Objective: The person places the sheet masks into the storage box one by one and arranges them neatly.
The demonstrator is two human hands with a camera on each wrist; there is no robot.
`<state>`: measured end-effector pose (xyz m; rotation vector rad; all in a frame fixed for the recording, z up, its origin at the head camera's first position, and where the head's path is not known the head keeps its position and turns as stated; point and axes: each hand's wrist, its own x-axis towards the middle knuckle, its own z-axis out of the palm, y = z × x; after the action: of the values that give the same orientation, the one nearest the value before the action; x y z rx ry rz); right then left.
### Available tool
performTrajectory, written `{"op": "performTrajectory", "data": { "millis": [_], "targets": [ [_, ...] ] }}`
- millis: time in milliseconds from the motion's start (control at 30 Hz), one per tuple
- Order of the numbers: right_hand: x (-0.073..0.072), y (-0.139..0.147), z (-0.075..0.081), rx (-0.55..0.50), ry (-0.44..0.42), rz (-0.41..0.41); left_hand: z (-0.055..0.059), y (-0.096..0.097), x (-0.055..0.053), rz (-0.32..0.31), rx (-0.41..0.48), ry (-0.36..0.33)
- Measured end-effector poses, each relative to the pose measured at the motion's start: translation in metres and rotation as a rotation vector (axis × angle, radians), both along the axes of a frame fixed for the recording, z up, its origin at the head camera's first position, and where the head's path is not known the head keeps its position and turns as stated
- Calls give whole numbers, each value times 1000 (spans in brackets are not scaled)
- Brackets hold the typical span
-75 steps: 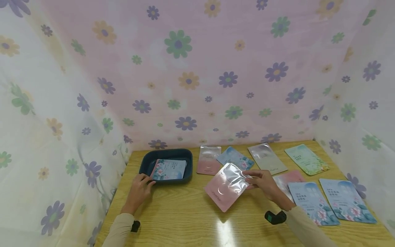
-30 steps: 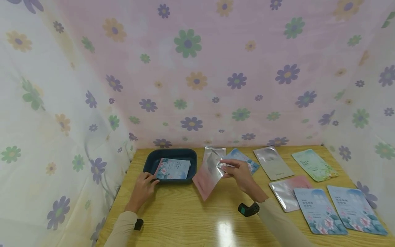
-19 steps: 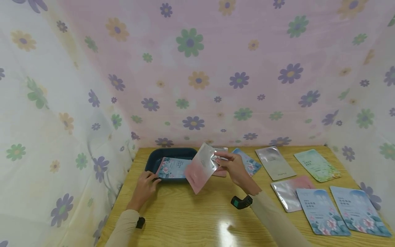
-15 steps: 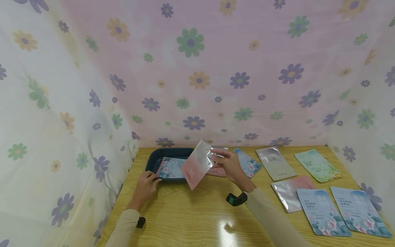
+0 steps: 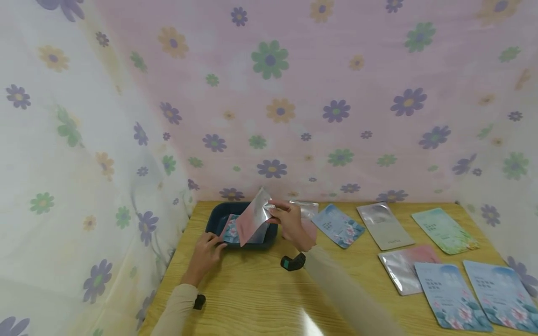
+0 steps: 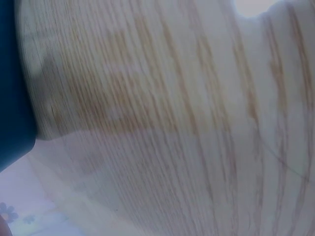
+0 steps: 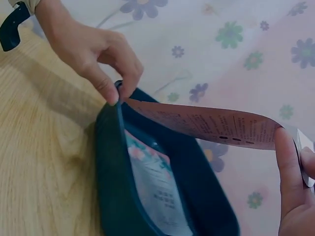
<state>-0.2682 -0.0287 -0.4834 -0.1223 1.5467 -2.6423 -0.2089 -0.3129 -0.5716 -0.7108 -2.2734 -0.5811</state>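
My right hand (image 5: 290, 224) pinches a pink-and-silver sheet-mask packet (image 5: 252, 219) by its silver end, thumb against fingers. The packet tilts over the dark teal bin (image 5: 216, 215), its pink end lower. At the bin's near left corner, my left hand (image 5: 203, 259) pinches the rim between thumb and fingers, as the right wrist view shows. Inside the bin lies a blue floral packet (image 7: 160, 184), partly covered by the held one in the head view. In the left wrist view only the bin's wall (image 6: 15, 83) and the table show clearly.
Right of the bin lie a pink-and-silver packet (image 5: 308, 228), a blue packet (image 5: 339, 226) and a grey one (image 5: 386, 226). Farther right are a green packet (image 5: 445, 231), another pink one (image 5: 403, 270) and two blue ones. Floral cloth (image 5: 302, 116) walls the wooden table (image 5: 252, 294).
My right hand has carried the pink-and-silver packet leftward from over the table to above the bin. My left hand keeps its place at the bin's corner. The head view has shifted slightly.
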Motion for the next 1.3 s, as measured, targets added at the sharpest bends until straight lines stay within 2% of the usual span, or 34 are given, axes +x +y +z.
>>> {"op": "performTrajectory", "data": {
  "millis": [233, 367, 500, 633, 733, 900, 1067, 1300],
  "targets": [
    [-6, -15, -21, 68, -48, -100, 3, 4, -2, 9, -1, -20],
    [-1, -19, -31, 146, -16, -121, 4, 5, -1, 21, -10, -22],
    [2, -27, -35, 256, 18, -184, 3, 5, -1, 18, -7, -17],
    [3, -36, -37, 402, -19, -234, 2, 4, -2, 19, 0, -20],
    [4, -43, -40, 521, -14, -227, 1, 3, -3, 23, 1, -7],
    [8, -48, -41, 682, 67, -168, 0, 2, -3, 15, -1, 27],
    [12, -49, -38, 806, 46, -79, 0, 1, -2, 15, 3, 36],
    [11, -52, -41, 862, 54, -129, 0, 3, -1, 23, 6, 30]
  ]
}}
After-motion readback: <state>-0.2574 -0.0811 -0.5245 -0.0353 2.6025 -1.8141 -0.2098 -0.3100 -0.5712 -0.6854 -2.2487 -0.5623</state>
